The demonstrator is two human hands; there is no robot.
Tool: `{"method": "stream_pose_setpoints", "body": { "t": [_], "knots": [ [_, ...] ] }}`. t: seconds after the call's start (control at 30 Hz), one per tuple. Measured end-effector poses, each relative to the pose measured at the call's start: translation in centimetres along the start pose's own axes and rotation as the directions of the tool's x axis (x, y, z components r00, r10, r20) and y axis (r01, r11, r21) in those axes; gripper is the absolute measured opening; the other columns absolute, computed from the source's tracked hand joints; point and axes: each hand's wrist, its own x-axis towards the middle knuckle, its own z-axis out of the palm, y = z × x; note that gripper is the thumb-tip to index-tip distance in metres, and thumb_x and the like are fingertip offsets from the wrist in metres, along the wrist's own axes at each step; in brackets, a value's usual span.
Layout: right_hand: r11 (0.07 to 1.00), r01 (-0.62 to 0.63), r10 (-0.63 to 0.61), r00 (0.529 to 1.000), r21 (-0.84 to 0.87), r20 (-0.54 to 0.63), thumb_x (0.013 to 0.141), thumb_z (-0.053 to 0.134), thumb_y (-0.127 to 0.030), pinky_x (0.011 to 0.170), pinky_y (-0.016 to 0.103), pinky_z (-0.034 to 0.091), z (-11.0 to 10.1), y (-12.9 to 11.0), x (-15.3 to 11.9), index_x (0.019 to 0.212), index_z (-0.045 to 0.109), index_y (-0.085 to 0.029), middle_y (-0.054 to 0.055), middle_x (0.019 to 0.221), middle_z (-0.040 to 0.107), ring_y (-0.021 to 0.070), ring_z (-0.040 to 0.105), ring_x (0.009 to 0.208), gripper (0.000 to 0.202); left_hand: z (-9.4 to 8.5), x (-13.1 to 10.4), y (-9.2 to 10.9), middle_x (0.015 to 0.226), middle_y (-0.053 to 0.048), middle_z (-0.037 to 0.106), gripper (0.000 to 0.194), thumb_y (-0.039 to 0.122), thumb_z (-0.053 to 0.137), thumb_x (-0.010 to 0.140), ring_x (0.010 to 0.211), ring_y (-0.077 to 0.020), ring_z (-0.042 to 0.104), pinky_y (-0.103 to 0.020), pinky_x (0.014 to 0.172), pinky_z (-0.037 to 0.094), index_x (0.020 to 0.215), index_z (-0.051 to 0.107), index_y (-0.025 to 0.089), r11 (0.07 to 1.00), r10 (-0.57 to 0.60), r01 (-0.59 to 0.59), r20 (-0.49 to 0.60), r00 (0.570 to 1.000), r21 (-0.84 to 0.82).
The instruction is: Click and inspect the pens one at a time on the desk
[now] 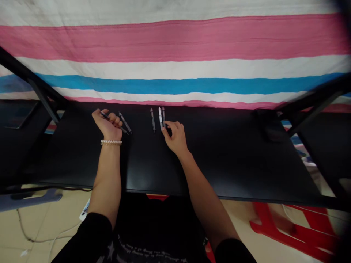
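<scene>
On the black table (233, 153), my left hand (108, 124) is turned partly palm up with its fingers curled around a dark pen (104, 115). A clear-barrelled pen (125, 122) lies slanted beside those fingertips. The tip of what looks like another pen (125, 131) pokes out below them. My right hand (175, 137) has thumb and forefinger at the lower end of a grey pen (163, 113), whose tip is hidden by the fingers. Touching or almost touching it on the left is a white pen (160, 118). Farther left lies a separate clear-and-dark pen (153, 120), parallel to them.
A striped cloth (175, 40) hangs along the table's back edge. Black metal frame bars (41, 96) rise at both sides. A dark object (270, 126) lies at the right. Below are a red plastic stool (296, 230) and a white power strip (84, 212) with cables.
</scene>
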Motion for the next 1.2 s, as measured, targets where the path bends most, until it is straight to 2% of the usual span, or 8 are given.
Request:
{"method": "stream_pose_setpoints", "body": {
  "t": [0.13,0.27,0.43,0.63,0.8,0.9,0.97,1.2],
  "knots": [
    [0.999,0.001,0.001,0.999,-0.048,0.044,0.098,0.053,-0.034,0.09,0.045,0.049,0.3,0.1,-0.2,0.111,0.072,-0.022,0.012,0.1,0.058,0.0272,0.054,0.095,0.026,-0.2,0.8,-1.2,0.065,0.004,0.045,0.038,0.057,0.032,0.1,0.048,-0.0104,0.038,-0.025,0.049,0.026,0.103,0.043,0.022,0.927,0.22,-0.139,-0.206,0.954,0.349],
    [1.0,-0.02,0.021,0.997,-0.004,0.069,0.098,0.05,-0.028,0.084,0.041,0.051,0.4,0.2,-0.1,0.099,0.07,-0.02,0.011,0.097,0.056,0.0247,0.056,0.09,0.022,-0.9,1.1,-2.6,0.108,-0.014,0.062,0.058,0.059,0.051,0.094,0.095,-0.025,0.066,-0.034,0.08,0.048,0.134,0.037,0.018,0.747,0.337,-0.222,-0.068,0.939,0.627],
    [0.998,-0.05,0.051,0.997,-0.027,0.058,0.09,0.057,-0.022,0.077,0.038,0.05,0.6,0.4,0.2,0.094,0.062,-0.019,0.009,0.095,0.054,0.0221,0.054,0.082,0.007,-1.3,1.1,-3.3,0.142,-0.02,0.049,0.059,0.059,0.05,0.095,0.139,-0.0339,0.047,-0.045,0.11,0.04,0.139,0.034,0.023,0.669,0.387,-0.25,-0.04,0.921,0.7],
    [0.993,-0.117,0.117,0.993,-0.01,-0.008,0.087,0.05,-0.014,0.077,0.038,0.049,0.6,0.4,0.6,0.091,0.056,-0.02,0.009,0.091,0.059,0.0216,0.057,0.08,0.009,-1.3,1.1,-3.5,0.138,-0.023,0.046,0.044,0.053,0.049,0.097,0.133,-0.0367,0.05,-0.057,0.115,0.032,0.123,0.045,0.018,0.599,0.426,-0.227,-0.066,0.902,0.768],
    [0.922,-0.262,0.308,0.942,0.285,-0.132,0.092,0.052,-0.025,0.077,0.037,0.052,0.3,0.6,0.8,0.094,0.06,-0.02,0.007,0.085,0.066,0.0193,0.063,0.075,0.01,-1.0,1.2,-4.1,0.121,-0.017,0.058,0.024,0.038,0.057,0.094,0.128,-0.0301,0.055,-0.05,0.115,0.036,0.104,0.054,0.017,0.527,0.561,-0.418,0.067,0.825,0.74],
    [0.788,-0.272,0.353,0.935,0.553,-0.044,0.089,0.061,-0.036,0.068,0.033,0.053,0.3,0.1,0.8,0.098,0.066,-0.02,0.005,0.083,0.069,0.0169,0.064,0.07,0.019,-0.1,0.2,-5.2,0.109,-0.011,0.068,0.023,0.037,0.066,0.089,0.103,-0.0228,0.069,-0.04,0.097,0.052,0.103,0.059,0.019,0.715,0.384,-0.463,0.26,0.886,0.523],
    [0.703,-0.25,0.294,0.955,0.666,0.048,0.086,0.067,-0.042,0.064,0.031,0.052,0.2,-0.5,0.7,0.098,0.07,-0.021,0.004,0.082,0.069,0.0157,0.063,0.069,0.024,0.5,-1.0,-6.2,0.107,-0.011,0.072,0.028,0.038,0.071,0.086,0.094,-0.0212,0.072,-0.037,0.087,0.057,0.106,0.062,0.02,0.878,0.149,-0.299,0.378,0.914,0.375],
    [0.662,-0.225,0.236,0.968,0.715,0.086,0.08,0.077,-0.046,0.057,0.027,0.048,-0.3,-1.6,0.7,0.09,0.078,-0.024,0.001,0.079,0.068,0.0116,0.059,0.064,0.025,1.4,-3.0,-7.3,0.095,-0.008,0.077,0.018,0.036,0.072,0.088,0.089,-0.0195,0.075,-0.035,0.084,0.059,0.095,0.067,0.019,0.977,-0.146,0.041,0.52,0.841,0.207]
  ]
}}
